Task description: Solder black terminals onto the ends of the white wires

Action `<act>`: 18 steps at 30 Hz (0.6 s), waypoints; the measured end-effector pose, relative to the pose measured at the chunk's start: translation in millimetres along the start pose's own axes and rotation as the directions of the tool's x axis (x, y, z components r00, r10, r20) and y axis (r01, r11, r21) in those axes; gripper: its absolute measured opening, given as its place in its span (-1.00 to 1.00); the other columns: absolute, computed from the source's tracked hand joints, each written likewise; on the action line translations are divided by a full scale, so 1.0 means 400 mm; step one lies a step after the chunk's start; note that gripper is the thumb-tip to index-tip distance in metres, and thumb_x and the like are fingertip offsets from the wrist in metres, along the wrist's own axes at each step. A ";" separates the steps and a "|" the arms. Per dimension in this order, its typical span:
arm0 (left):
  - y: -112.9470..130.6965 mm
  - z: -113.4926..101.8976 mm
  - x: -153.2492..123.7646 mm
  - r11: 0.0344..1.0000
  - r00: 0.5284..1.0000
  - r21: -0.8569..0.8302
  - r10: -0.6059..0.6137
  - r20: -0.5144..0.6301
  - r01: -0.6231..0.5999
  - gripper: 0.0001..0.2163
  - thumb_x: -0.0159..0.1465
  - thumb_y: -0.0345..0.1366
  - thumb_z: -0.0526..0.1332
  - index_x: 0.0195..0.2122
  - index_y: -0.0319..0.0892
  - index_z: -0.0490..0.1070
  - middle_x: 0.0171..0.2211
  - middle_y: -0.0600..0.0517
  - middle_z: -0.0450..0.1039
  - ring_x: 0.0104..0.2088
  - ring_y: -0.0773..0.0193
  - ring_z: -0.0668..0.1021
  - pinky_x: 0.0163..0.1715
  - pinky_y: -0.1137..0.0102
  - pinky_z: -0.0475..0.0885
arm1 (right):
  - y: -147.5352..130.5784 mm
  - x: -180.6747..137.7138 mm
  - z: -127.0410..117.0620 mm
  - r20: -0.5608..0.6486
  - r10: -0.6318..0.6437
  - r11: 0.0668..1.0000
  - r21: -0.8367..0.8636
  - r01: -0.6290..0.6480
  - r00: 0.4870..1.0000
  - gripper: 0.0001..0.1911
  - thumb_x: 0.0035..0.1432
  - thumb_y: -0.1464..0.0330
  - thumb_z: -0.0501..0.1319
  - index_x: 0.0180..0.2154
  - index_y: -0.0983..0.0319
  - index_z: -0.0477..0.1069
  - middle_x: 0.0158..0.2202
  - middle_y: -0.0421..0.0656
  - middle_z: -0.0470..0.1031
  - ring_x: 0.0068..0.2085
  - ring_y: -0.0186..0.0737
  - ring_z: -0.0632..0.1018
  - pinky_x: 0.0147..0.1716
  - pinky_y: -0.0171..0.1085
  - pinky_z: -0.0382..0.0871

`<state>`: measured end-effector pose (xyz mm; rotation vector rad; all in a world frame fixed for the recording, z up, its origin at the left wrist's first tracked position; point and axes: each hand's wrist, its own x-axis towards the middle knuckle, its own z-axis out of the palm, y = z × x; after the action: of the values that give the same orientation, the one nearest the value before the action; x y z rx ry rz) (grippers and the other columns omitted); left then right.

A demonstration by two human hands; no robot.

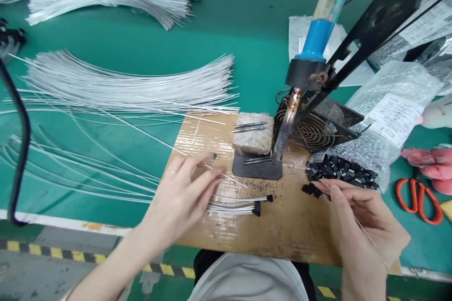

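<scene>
My left hand (187,188) is closed, pinching a thin white wire (233,180) whose free end points right over the brown board. Just below it lie several white wires ending in black connectors (257,208). My right hand (367,225) is closed on a thin silvery solder wire (367,231), which runs back across the palm. Its fingertips are at the left edge of a pile of small black connectors (342,172). Between and beyond the hands, a soldering iron (323,23) with a blue handle is clamped tip-down in a black stand.
A worn pale block (252,134) with dark metal pins rests on a black plate (259,170). Behind the iron lies a black fan (310,127). White wire bundles (130,80) cover the left side. Red-handled scissors (418,200) and bubble-wrap bags (406,80) are at right.
</scene>
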<state>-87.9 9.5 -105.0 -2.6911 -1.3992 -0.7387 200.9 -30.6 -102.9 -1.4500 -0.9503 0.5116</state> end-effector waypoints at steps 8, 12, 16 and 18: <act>-0.125 -0.031 0.052 0.981 0.971 -0.036 0.194 0.142 -0.191 -0.90 0.53 -0.48 0.12 -0.14 -0.23 0.40 -0.06 -0.18 0.49 -0.07 0.03 0.56 -0.08 0.18 0.46 | 0.019 -0.002 -0.006 -0.011 0.017 1.000 -0.012 -0.017 1.000 -0.81 0.20 0.37 0.51 -0.39 0.23 0.55 -0.25 -0.14 0.76 -0.32 -0.28 0.76 -0.18 -0.36 0.64; -0.192 -0.034 0.080 0.982 0.987 0.106 0.154 0.045 -0.158 -0.90 0.53 -0.43 0.13 -0.08 -0.26 0.44 -0.03 -0.21 0.52 -0.03 0.01 0.60 -0.06 0.19 0.48 | 0.023 0.004 -0.003 -0.008 0.028 0.999 -0.015 -0.028 1.000 -0.79 0.19 0.35 0.51 -0.41 0.23 0.54 -0.26 -0.13 0.75 -0.34 -0.27 0.76 -0.22 -0.37 0.64; -0.264 -0.015 0.107 0.937 0.980 0.288 0.186 0.067 -0.197 -0.83 0.53 -0.41 0.13 0.00 -0.29 0.50 -0.04 -0.25 0.56 -0.10 -0.05 0.59 -0.18 0.15 0.45 | 0.029 0.005 -0.001 0.002 0.044 0.998 -0.038 -0.044 0.999 -0.75 0.19 0.32 0.52 -0.43 0.23 0.53 -0.26 -0.11 0.76 -0.35 -0.24 0.76 -0.24 -0.34 0.65; -0.284 -0.008 0.117 0.910 0.971 0.340 0.218 0.094 -0.237 -0.81 0.51 -0.46 0.10 -0.09 -0.28 0.52 -0.09 -0.25 0.59 -0.17 -0.06 0.57 -0.23 0.15 0.41 | 0.034 0.005 0.000 0.001 0.038 0.998 -0.042 -0.037 0.999 -0.76 0.19 0.32 0.52 -0.42 0.24 0.53 -0.26 -0.10 0.76 -0.34 -0.23 0.76 -0.25 -0.33 0.65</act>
<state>-154.4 112.7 -104.8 -2.5432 -1.0738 -0.3602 205.4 -27.7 -115.4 -1.5076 -0.9417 0.5236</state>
